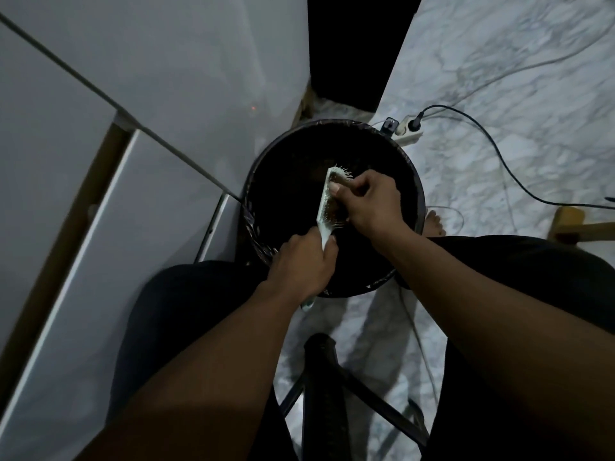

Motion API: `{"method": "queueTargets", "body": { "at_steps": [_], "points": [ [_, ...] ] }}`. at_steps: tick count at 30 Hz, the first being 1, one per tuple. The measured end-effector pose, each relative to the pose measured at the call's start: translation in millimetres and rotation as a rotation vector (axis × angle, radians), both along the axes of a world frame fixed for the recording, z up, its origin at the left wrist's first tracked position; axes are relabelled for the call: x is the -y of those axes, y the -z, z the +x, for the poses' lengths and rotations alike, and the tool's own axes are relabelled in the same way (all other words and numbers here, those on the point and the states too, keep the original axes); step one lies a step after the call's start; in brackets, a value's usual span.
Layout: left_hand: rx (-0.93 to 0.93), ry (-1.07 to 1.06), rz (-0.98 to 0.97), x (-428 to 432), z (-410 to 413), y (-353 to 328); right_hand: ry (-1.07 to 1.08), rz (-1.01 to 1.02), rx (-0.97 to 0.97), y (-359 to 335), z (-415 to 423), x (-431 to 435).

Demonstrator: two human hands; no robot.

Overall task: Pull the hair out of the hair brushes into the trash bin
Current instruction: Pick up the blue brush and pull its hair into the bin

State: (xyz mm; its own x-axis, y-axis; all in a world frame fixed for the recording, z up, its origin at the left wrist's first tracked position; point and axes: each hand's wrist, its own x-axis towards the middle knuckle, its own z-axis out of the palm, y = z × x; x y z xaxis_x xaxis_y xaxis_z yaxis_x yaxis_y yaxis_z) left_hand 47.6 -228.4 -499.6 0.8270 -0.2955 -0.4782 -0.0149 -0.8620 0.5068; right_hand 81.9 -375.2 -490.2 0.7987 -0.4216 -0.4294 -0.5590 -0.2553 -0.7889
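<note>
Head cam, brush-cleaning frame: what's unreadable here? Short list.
- Bin contents: the trash bin interior is near black in the head view, so hair already dropped cannot be seen.
- Hair on the hair brush: the right hand covers most of the bristles.
- Brush handle: mostly wrapped by the left hand; only its end shows.
- Pinch: the right hand's fingertips are hidden, so hair gripped cannot be confirmed.
- Other brushes: none in frame.
</note>
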Motion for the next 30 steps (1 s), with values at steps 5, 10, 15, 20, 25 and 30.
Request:
{"method": "queueTargets", "body": {
  "at_steps": [5,10,15,20,25,30],
  "points": [
    [-0.007,-0.085,-0.045,-1.4,4.3,0.0,0.026,0.018,0.012,4.7,6.6,0.3],
    [0.001,-0.107,-0.068,-0.4,5.0,1.9,0.125,0.3,-0.009,1.8,6.1,-1.5],
    [0.022,-0.037,-0.067,1.8,-0.3,1.5,0.055,0.074,0.03,6.3,6.8,-4.0],
    [-0.019,-0.091,-0.13,2.0,2.6,4.4,0.115,0.023,0.062,12.6,13.2,2.8],
    [-0.064,-0.217,-0.164,2.9,7.0,4.2,0.168,0.231,0.008,12.2,12.3,-0.4],
    [-0.1,-0.247,-0.144,2.7,8.6,3.6,-0.137,0.132,0.04,7.4,7.6,-8.4]
  ]
}}
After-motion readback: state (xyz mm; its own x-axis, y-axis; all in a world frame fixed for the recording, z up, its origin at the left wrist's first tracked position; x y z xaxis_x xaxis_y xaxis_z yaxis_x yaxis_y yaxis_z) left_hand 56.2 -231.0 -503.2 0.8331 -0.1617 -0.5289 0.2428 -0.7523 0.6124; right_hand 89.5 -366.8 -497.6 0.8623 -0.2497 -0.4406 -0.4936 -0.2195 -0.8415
